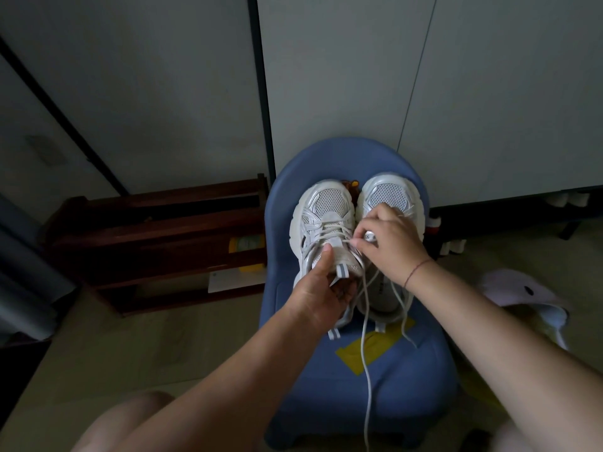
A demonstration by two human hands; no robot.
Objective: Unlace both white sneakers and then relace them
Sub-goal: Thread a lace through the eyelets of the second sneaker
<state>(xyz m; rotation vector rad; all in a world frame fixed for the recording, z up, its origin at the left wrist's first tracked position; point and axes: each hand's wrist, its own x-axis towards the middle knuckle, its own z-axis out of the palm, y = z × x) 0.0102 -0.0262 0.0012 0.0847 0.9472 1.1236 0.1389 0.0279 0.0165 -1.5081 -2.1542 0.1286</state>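
**Working the lace at the top rows of the left sneaker**

Both white sneakers stand side by side on the seat of a blue chair (408, 386), with the toes pointing away from the person. The left sneaker (321, 220) is the one in work. The right sneaker (390, 190) lies just beside it and touches it, partly under the right hand.

The left hand (321, 288) grips the tongue (341, 256) of the left sneaker. Its thumb (326, 252) presses on top, and the other fingers are curled below, inside the opening. The right hand (391, 246) has its fingers curled, and thumb and forefinger pinch a strand of the lace (367, 337) close to the upper eyelets. One long free end hangs down over the front of the chair, across a yellow patch (368, 350).

The lower rows are crossed and the ends are loose. From this alone I cannot tell if the strand is going out or coming in.

To do this step well, I think the left hand should keep the tongue flat and pulled toward the person, so the eyelets stay open and the shoe does not slide on the seat. The right hand should hold the strand near the eyelet and draw it straight, one row at a time. The hanging end may catch on the other shoe, so it is better to lay it aside
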